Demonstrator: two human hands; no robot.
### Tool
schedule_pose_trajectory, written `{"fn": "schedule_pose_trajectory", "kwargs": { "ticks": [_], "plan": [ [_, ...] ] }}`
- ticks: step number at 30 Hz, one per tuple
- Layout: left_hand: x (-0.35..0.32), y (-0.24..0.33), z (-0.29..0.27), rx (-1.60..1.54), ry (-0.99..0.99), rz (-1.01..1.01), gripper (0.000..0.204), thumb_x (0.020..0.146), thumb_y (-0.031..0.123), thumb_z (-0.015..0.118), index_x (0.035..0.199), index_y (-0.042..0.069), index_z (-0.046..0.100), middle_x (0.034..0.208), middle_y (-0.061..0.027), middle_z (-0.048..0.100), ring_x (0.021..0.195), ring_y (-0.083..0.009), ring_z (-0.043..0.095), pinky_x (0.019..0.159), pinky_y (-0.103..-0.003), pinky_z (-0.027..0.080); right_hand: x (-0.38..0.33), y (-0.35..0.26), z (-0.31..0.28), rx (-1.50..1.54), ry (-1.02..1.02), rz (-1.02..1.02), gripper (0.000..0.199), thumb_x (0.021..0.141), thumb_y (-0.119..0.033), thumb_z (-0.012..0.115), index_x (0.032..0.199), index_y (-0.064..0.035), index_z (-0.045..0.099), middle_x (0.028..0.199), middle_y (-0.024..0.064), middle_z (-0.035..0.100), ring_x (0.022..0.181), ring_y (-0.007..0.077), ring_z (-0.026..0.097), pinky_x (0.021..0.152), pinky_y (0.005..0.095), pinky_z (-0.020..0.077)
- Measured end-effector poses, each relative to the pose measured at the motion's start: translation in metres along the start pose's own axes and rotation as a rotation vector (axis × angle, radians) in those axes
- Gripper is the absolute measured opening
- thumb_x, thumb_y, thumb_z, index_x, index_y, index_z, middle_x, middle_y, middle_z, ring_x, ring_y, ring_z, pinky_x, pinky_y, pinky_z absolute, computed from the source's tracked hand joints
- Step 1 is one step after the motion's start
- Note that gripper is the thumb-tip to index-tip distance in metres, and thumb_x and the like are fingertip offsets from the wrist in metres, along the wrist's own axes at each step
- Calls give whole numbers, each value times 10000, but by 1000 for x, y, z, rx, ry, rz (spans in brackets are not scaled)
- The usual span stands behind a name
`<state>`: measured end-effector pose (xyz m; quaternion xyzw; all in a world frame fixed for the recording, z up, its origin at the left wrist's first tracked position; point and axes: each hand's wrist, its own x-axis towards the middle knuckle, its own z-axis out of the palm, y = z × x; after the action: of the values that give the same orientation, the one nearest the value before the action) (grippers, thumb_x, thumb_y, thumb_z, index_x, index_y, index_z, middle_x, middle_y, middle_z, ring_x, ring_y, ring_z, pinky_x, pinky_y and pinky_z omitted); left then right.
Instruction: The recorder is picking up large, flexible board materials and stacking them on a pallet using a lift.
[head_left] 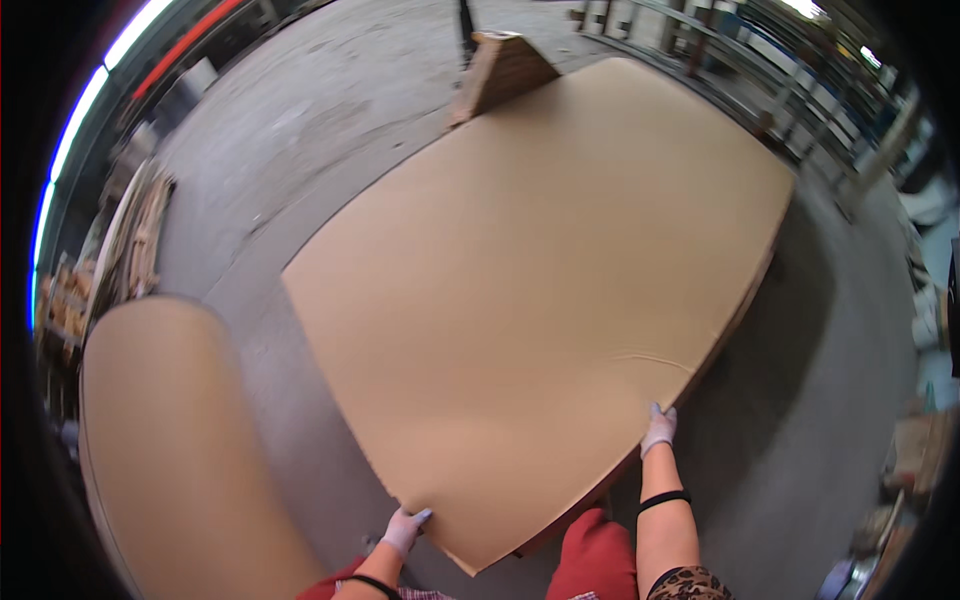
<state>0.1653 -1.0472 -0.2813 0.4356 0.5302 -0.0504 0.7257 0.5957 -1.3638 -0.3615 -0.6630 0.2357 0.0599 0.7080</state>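
A large tan cardboard sheet (530, 270) spreads across the middle of the view, its near corner close to my legs. My left hand (404, 530), in a pale glove, is closed on the sheet's left edge near that corner, fingertips on top. Farther along, on the near right edge, my right hand (658, 430) grips the same sheet, also gloved, with its thumb side hidden below. A slight crease runs in the sheet just beyond my right hand. What bears the sheet underneath is mostly hidden.
At the left lies another tan sheet or stack (170, 430), curved by the lens. A wooden block-like piece (505, 72) stands at the sheet's far edge. Metal racks (740, 60) are at the far right, and wooden planks (140, 230) lean at the left.
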Motion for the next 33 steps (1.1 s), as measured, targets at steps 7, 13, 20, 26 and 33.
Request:
{"fn": "schedule_pose_trajectory", "kwargs": {
  "ticks": [7, 13, 20, 26, 33],
  "plan": [
    [-84, 79, -70, 652, 210, 145, 823, 754, 502, 593, 1347, 58, 233, 1234, -206, 457, 1166, -303, 426, 965, -347, 343, -68, -10, -14, -345, -64, -114, 584, 785, -144, 598, 1265, 37, 318, 1218, 183, 445, 1046, 268, 476, 902, 396, 396],
    [-289, -29, -260, -579, 952, 376, 399, 796, 240, 629, 1145, 132, 468, 985, -38, 552, 905, -154, 538, 775, -352, 452, -189, -45, -33, -768, -86, -28, 470, 768, -288, 651, 1151, -81, 475, 974, 170, 555, 795, 251, 535, 662, 374, 482],
    [-424, -107, -356, -862, 1410, 702, 803, 749, 550, 570, 1334, 95, 260, 1335, -81, 324, 1197, -230, 335, 979, -379, 302, -238, -143, 11, -409, -524, 163, 436, 817, -201, 577, 1209, -121, 404, 1055, 107, 526, 789, 275, 537, 631, 384, 476],
    [-453, -107, -412, -1254, 794, 1134, 833, 684, 769, 373, 1308, 220, 324, 1343, -30, 332, 1244, -241, 278, 990, -446, 226, -362, -158, 107, -577, -998, -156, 399, 814, -275, 565, 1169, -180, 412, 982, 9, 511, 800, 156, 518, 632, 292, 416],
    [-501, -80, -440, -1177, 806, 1058, 846, 694, 718, 459, 1296, 133, 359, 1284, -55, 423, 1178, -256, 378, 973, -416, 276, -430, -128, 83, -781, -1286, -93, 311, 808, -142, 562, 1099, -117, 454, 868, 55, 555, 604, 156, 547, 488, 269, 427]
  ]
}}
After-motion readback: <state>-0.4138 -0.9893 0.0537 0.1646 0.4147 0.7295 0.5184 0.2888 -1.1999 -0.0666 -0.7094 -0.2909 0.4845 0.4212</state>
